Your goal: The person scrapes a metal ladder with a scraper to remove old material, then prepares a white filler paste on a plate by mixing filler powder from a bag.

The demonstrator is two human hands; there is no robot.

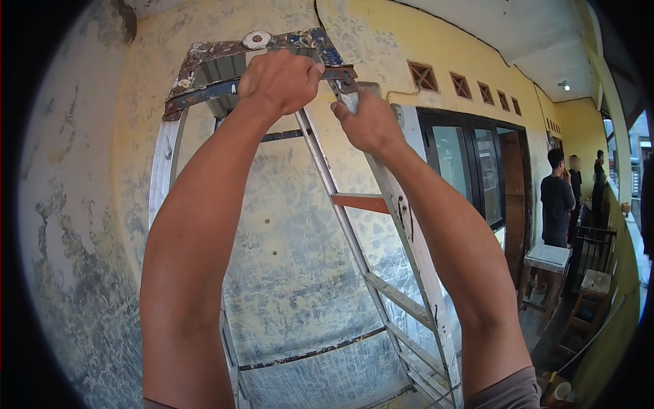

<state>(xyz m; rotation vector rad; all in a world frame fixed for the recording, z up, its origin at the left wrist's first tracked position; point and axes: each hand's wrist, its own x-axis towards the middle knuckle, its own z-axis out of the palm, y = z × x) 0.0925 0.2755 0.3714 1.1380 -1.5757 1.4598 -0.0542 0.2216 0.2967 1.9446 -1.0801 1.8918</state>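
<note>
A metal stepladder [412, 238] stands in front of a patchy wall, its paint-stained top cap [204, 53] near the upper edge of the view. My left hand [281, 80] is closed over the top crossbar, knuckles upward. Around the upper end of the right side rail, my right hand [370, 123] is wrapped, with its thumb on the near side. Both arms reach up and forward. The ladder's steps [398, 298] run down between the rails to the right, and its far legs show behind my left arm.
Scraped yellow and blue-grey wall [293, 225] lies behind the ladder. On the right are a dark-framed window [453, 160], an open door [512, 184], a stool [547, 257], a second stool [597, 281] and several people [557, 198] standing farther back.
</note>
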